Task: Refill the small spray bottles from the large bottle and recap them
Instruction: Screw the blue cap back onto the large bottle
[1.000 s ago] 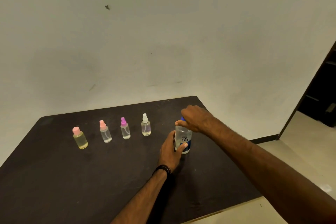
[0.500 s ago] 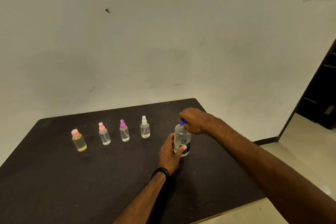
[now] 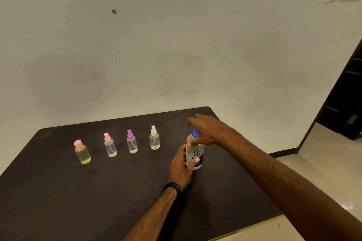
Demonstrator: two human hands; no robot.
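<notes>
Since the earlier frame the right hand has lifted off the blue cap, fingers now spread loosely above it, holding nothing. The left hand grips one large bottle, labelled "renu", standing near the desk's right edge. Four small spray bottles stand in a row toward the far edge, all capped.

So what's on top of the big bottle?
A blue cap sits on the large bottle. The right hand hovers open beside and over it, fingers spread, hiding the cap's right side. The left hand grips the bottle's body, covering its left side.
</notes>
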